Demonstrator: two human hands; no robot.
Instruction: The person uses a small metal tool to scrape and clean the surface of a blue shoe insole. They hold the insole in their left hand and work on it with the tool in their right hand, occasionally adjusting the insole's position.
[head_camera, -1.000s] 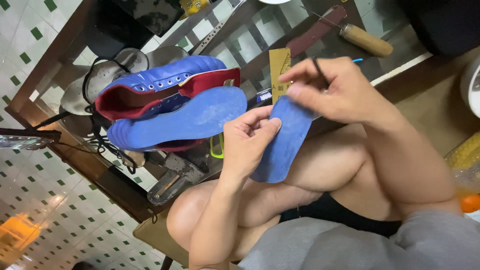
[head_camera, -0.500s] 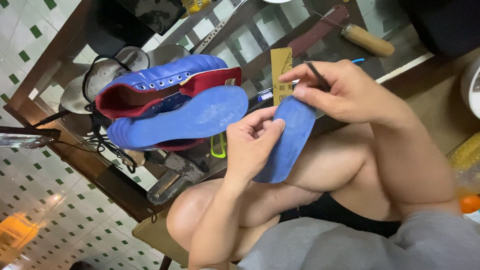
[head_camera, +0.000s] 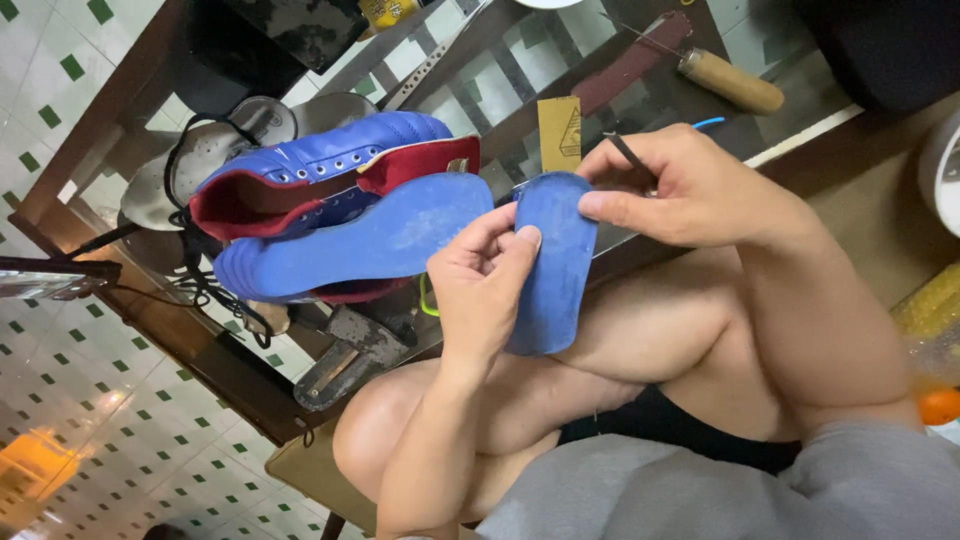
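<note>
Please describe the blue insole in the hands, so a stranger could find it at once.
Start at the glass-topped wooden table with the blue and red leather shoe. Just right of it, over the bare knees, the left hand and right hand hold a flat blue foam insole. Unlike the second blue insole lying on the shoe, this one stands nearly upright.

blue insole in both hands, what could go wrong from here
The flat blue foam insole is pinched only at its top end by the left hand and right hand, so its free end could flop or slip. The right hand also holds a thin dark tool close to the left fingertips; it might nick them.
</note>
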